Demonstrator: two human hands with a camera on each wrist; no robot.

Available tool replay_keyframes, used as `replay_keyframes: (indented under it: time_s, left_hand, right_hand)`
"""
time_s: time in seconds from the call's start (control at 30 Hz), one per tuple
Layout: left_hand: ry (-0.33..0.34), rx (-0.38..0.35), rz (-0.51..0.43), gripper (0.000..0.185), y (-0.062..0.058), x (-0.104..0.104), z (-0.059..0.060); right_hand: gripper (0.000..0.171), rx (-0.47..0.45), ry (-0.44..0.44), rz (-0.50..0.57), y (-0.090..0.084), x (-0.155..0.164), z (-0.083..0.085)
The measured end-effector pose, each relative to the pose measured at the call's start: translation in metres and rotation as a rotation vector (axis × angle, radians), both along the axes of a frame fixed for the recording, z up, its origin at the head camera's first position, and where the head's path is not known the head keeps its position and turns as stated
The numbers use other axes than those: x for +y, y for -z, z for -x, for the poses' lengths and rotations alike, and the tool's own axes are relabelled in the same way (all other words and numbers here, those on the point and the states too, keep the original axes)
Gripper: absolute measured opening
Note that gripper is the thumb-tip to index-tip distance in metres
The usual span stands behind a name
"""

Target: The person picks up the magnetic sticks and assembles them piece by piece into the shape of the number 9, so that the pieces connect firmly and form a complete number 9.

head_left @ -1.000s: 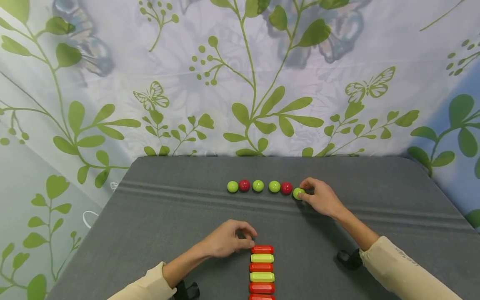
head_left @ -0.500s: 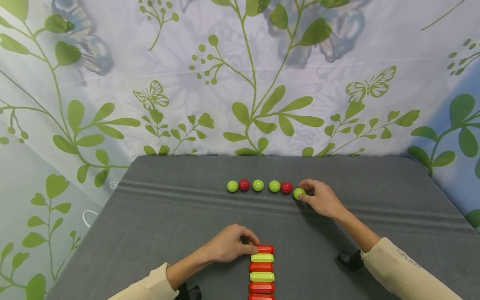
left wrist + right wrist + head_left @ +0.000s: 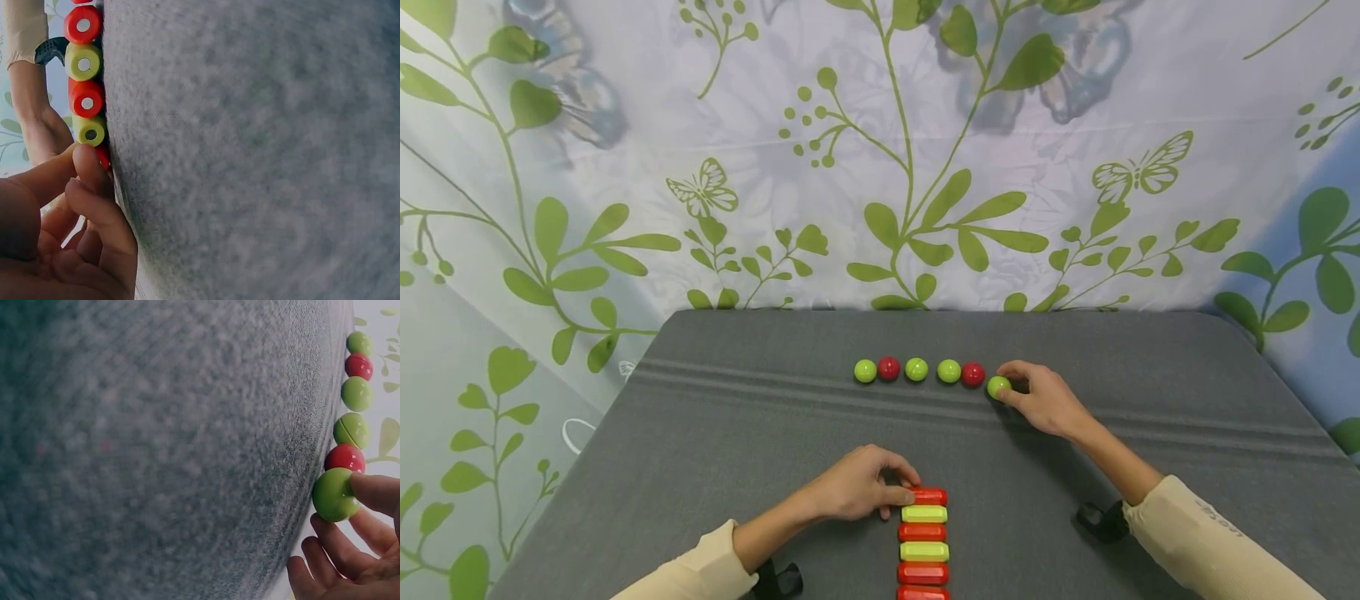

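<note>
Head view: the lowest red oblong plastic block (image 3: 922, 593) in the near column is cut off by the bottom edge. The left hand (image 3: 857, 493) covers the left end of the top red oblong block (image 3: 931, 497). In the wrist views the grey felt table cover (image 3: 262, 150) is blurred.

Green ball (image 3: 997, 387) row's right end; red block (image 3: 929, 497) column's far end.

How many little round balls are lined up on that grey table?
6, in a row at the far side: green, red, green, green, red, and a green one pinched by the right hand.
</note>
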State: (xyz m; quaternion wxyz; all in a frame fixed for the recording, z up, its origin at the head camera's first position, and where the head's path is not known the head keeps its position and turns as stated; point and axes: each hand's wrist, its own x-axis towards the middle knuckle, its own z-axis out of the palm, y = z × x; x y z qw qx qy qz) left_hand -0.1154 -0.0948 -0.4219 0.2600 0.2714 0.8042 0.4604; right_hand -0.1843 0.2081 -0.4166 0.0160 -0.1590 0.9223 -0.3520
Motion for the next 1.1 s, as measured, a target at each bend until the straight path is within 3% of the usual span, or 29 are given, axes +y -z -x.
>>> replay_keyframes:
  time_s: [0.23,0.7,1.1]
  left_hand:
    - [0.047,0.017,0.026,0.014,-0.0011,0.0003,0.0013]
    - [0.06,0.038,0.07,0.02,-0.004,0.0021,-0.0007]
    - [0.022,0.041,0.031,0.016,0.0014,-0.001,0.0006]
  right_hand:
    - [0.031,-0.006,0.005,0.003,0.0014,0.0033,0.0002]
    - [0.029,-0.003,0.007,0.001,-0.0004,0.004,-0.0021]
    - [0.023,-0.02,-0.014,-0.005,-0.0004,-0.0008,-0.0062]
